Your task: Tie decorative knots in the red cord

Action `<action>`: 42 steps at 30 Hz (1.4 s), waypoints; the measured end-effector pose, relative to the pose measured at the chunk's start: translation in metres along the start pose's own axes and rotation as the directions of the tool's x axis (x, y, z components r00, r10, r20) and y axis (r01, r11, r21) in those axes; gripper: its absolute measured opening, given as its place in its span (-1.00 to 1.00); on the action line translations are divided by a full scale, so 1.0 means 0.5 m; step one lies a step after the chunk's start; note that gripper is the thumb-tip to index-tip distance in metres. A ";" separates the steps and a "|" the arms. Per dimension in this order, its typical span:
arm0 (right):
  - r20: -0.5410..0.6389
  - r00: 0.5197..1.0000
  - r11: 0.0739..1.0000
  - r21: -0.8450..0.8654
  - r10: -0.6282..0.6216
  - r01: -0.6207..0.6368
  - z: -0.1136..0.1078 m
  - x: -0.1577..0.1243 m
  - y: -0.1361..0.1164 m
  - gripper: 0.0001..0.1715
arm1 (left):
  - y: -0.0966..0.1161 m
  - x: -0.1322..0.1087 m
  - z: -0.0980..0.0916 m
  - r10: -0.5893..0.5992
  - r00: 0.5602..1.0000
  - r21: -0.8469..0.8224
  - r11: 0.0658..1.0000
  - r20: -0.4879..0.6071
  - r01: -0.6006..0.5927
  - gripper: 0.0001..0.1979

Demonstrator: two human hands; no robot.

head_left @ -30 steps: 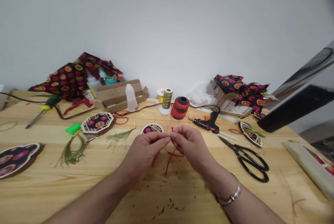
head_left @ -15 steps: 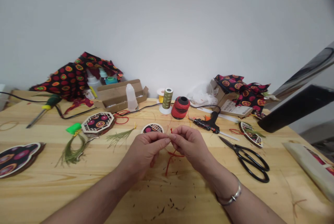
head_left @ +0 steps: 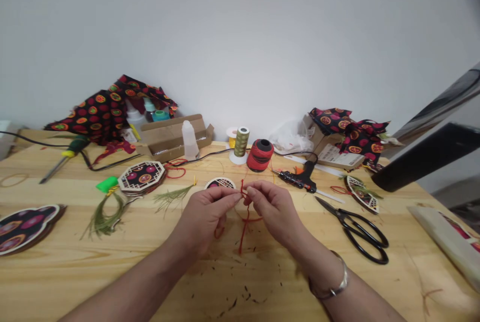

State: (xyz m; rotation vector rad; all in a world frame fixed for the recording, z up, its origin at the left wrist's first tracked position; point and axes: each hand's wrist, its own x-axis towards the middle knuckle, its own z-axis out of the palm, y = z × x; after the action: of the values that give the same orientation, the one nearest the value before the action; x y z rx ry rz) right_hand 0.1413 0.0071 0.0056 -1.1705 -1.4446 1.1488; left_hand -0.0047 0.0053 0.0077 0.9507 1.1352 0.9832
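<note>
Both hands meet over the middle of the table, working on a thin red cord (head_left: 244, 234). My left hand (head_left: 210, 214) pinches the cord between thumb and forefinger. Close beside it, my right hand (head_left: 272, 209) pinches the same cord, with a silver bracelet on that wrist. A short end of cord stands up between the fingertips, and a longer end hangs below them. Whether there is a knot at the fingertips I cannot tell. Just behind the hands lies a round patterned ornament (head_left: 221, 182), partly hidden by my left hand.
Black scissors (head_left: 352, 227) and a glue gun (head_left: 300, 178) lie at the right. Behind stand a red cord spool (head_left: 260, 155), a green thread spool (head_left: 242, 142) and a white bottle (head_left: 190, 140). At left are an octagonal ornament (head_left: 141, 178), a green tassel (head_left: 103, 214) and a screwdriver (head_left: 63, 159).
The fingertips have drawn slightly apart, and more of the red cord shows between and above them. The things on the table have stayed in place.
</note>
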 end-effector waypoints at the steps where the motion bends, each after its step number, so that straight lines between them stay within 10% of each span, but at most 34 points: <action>1: -0.006 1.000 0.998 -0.063 -0.027 0.026 -0.001 -0.001 -0.001 -0.80 | 0.000 0.001 0.000 -0.001 1.000 -0.019 1.000 -0.015 0.001 -0.81; 13: -0.011 0.963 0.813 -0.539 -0.269 0.221 0.005 -0.034 -0.013 -0.79 | 0.004 -0.001 0.001 0.040 0.996 -0.009 0.999 -0.084 -0.041 -0.82; 19: 0.324 0.767 0.350 -0.745 -0.554 0.568 0.021 -0.051 0.000 -0.84 | -0.004 0.004 -0.004 -0.020 1.000 -0.135 0.991 0.004 0.020 -0.80; 23: 0.570 0.644 0.084 -0.712 -0.510 0.697 0.023 -0.053 -0.002 -0.82 | -0.008 0.008 -0.007 -0.086 0.995 -0.222 0.970 0.055 0.096 -0.83; 28: 0.544 0.581 0.363 -0.461 -0.605 0.810 0.016 -0.058 -0.035 -0.77 | -0.008 0.010 -0.004 -0.081 0.992 -0.363 0.925 0.092 0.109 -0.89; 34: -0.150 0.905 0.895 -0.280 -0.399 0.348 0.007 -0.028 -0.021 -0.87 | -0.008 0.010 -0.002 -0.108 0.992 -0.308 0.944 0.058 0.121 -0.84; 37: -0.082 0.995 0.998 0.036 -0.048 0.052 0.008 -0.007 -0.004 -0.84 | -0.008 0.006 -0.001 -0.092 0.994 -0.277 0.955 0.067 0.107 -0.83; 42: 0.071 0.983 0.924 0.336 0.170 -0.184 0.013 -0.001 -0.004 -0.76 | -0.011 0.001 0.001 -0.073 0.995 -0.231 0.969 0.071 0.088 -0.82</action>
State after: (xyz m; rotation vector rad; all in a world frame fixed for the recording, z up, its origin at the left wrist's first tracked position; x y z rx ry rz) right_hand 0.1347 0.0055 0.0068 -1.0492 -1.1250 1.4893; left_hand -0.0034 0.0044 0.0026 0.7347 0.9744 0.9906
